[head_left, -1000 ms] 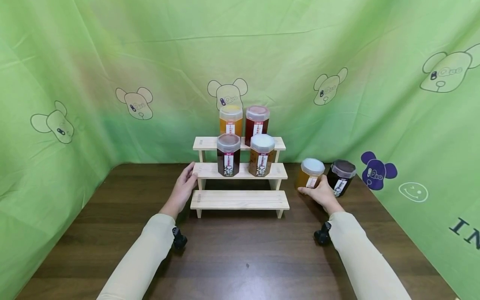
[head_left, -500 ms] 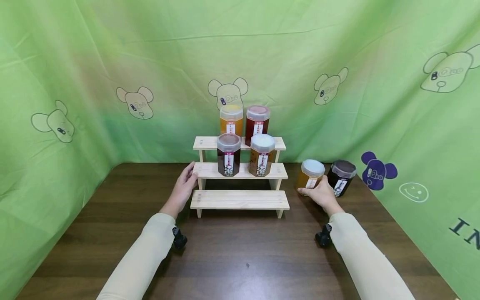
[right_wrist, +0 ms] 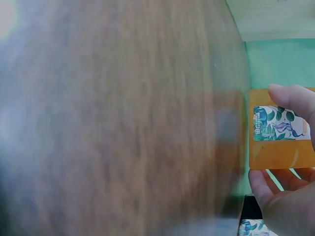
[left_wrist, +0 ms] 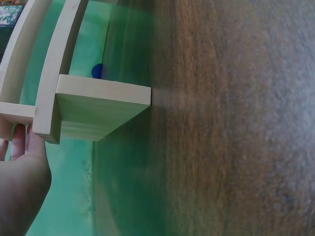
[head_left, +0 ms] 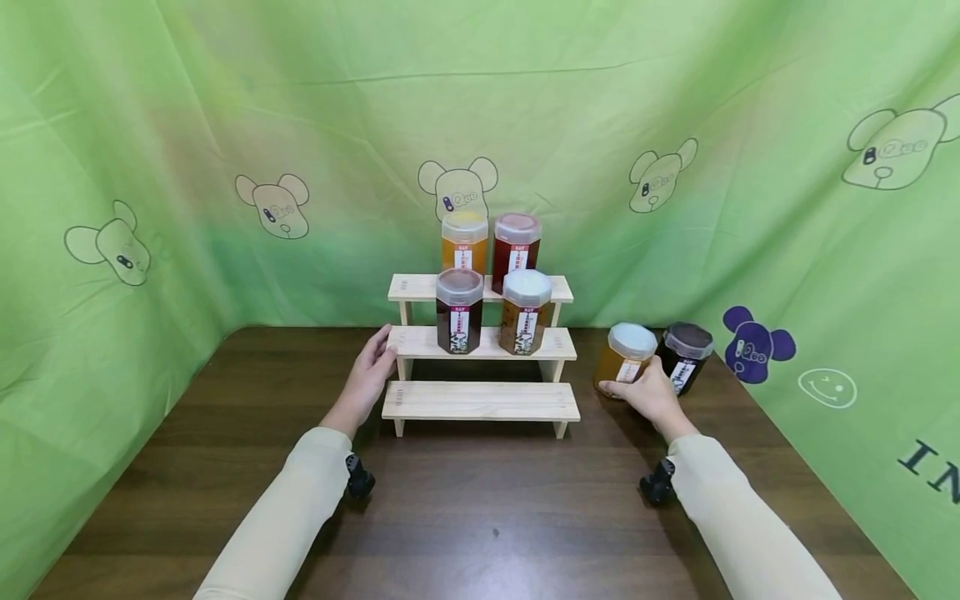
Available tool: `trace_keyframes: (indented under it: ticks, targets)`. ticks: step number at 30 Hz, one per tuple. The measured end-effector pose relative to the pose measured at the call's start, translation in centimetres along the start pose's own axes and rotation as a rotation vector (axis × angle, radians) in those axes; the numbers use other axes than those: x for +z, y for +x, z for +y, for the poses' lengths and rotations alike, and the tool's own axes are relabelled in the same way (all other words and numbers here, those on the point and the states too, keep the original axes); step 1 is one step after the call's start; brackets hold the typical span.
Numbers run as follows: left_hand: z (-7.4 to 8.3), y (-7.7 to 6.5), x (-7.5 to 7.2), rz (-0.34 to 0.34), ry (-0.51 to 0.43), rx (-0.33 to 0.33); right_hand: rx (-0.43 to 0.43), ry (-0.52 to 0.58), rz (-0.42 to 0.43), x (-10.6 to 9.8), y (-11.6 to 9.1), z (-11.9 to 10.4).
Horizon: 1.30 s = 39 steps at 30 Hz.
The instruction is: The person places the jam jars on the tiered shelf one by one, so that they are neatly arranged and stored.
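My right hand (head_left: 648, 392) grips a hexagonal plastic jar (head_left: 619, 363) of orange contents with a whitish lid, at the right of the table. In the right wrist view, the thumb lies on one side of this jar (right_wrist: 280, 155) and the fingers on the other. A dark jar (head_left: 686, 354) stands just right of it, partly behind the hand. On the left, my left hand (head_left: 367, 377) holds the end of the middle step of a three-step wooden display stand (head_left: 480, 400). In the left wrist view, the fingers of the left hand (left_wrist: 22, 182) reach behind the step's end.
A dark purple jar (head_left: 459, 312) and a brown jar (head_left: 525, 312) stand on the middle step. Behind them, a yellow-orange jar (head_left: 462, 246) and a red jar (head_left: 516, 246) occupy the top step. Green printed cloth (head_left: 337, 125) encloses the brown wooden table (head_left: 480, 517).
My right hand has drawn the orange jar slightly toward me and to the right, with a small tilt. The left hand stays on the stand.
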<state>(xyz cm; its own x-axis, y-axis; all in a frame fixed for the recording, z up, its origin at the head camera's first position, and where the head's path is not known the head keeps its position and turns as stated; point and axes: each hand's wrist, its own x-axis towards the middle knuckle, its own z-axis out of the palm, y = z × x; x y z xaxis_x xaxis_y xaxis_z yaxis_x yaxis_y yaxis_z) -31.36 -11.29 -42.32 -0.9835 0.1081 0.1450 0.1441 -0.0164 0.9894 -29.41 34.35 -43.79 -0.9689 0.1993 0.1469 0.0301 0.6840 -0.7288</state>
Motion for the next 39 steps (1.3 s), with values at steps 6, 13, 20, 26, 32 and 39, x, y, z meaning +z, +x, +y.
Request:
trace_keyframes:
  ticks: [6,13,20,26,32,39]
  targets:
    - [0.0,0.0,0.0,-0.002,0.003,-0.001,-0.055,0.007,0.008,-0.9,-0.3,-0.7]
    - [0.0,0.1,0.2,-0.003,-0.026,0.008,-0.133,-0.004,0.029,-2.2,-1.3,-2.4]
    - [-0.1,-0.2,0.3,0.000,-0.009,0.084,-0.208,-0.010,0.045,-3.4,-2.1,-3.8]
    - [0.0,-0.2,0.3,0.006,-0.018,0.049,-0.239,-0.002,0.032,-3.9,-2.9,-4.8]
    - [0.0,0.2,0.1,0.000,-0.030,0.009,-0.264,-0.006,0.012,-4.1,-3.9,-6.1]
    - [0.0,0.1,0.1,-0.003,-0.018,0.004,-0.326,0.003,-0.013,-3.7,-5.1,-7.7]
